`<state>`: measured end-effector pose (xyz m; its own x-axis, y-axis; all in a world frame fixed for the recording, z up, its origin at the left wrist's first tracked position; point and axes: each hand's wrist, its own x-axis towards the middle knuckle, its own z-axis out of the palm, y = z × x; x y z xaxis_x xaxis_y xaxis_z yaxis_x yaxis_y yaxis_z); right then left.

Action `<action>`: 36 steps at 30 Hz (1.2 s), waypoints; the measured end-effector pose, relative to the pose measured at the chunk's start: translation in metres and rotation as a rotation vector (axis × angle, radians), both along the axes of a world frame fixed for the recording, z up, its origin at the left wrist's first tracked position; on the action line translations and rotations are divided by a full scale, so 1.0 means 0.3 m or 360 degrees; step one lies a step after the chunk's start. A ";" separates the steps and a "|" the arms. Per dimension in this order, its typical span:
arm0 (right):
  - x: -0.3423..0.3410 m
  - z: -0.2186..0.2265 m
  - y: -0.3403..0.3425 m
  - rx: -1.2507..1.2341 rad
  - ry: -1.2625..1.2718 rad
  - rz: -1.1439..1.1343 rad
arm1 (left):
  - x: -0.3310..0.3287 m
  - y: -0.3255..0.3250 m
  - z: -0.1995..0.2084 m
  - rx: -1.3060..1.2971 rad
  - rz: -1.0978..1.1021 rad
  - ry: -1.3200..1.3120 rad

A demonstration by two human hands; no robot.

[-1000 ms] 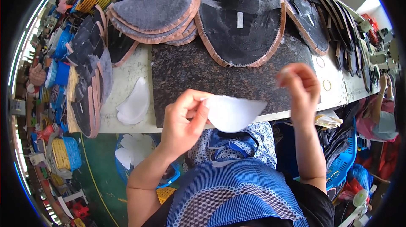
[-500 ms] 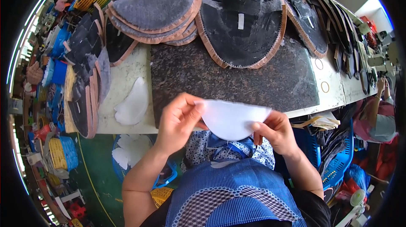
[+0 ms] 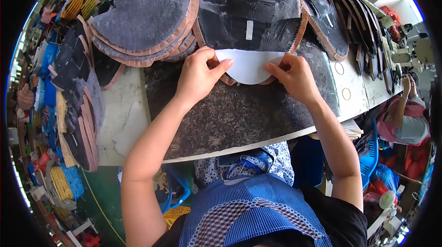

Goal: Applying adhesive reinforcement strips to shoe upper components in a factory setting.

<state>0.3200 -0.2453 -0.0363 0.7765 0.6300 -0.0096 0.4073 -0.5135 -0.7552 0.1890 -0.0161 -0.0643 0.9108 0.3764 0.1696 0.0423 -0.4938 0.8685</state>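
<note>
Between my two hands is a white half-moon sheet piece [image 3: 249,68], its straight edge at the far side and its curve toward me. My left hand [image 3: 199,73] pinches its left corner between thumb and fingers. At the right corner, my right hand [image 3: 296,74] grips it the same way. The sheet lies over the rounded near end of a black fabric piece [image 3: 271,28] with a pinkish-tan notched border and white strips. Whether it touches that piece all over I cannot tell. Both sit on a dark mottled board [image 3: 216,120].
Grey fuzzy rounded pieces [image 3: 142,12] with tan borders are stacked at the left. More dark pieces [image 3: 80,95] lean along the left edge and others [image 3: 363,26] at the right. Another white piece [image 3: 131,129] lies beside my left forearm. A co-worker [image 3: 407,118] sits at far right.
Both hands have moved away from my body with the white sheet, from in front of the table edge onto the near end of the black piece. My view has shifted a little.
</note>
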 end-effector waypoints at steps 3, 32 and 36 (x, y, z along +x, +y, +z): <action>-0.002 0.000 0.004 -0.0006 0.0151 -0.0028 | -0.006 -0.001 0.004 -0.0109 -0.0021 -0.0040; -0.151 0.246 -0.079 0.0901 0.0733 0.0089 | -0.106 -0.171 0.303 -0.0897 -0.0160 -0.0511; -0.259 0.293 -0.088 0.1044 0.0716 0.0185 | -0.175 -0.225 0.339 -0.0847 -0.0125 -0.0689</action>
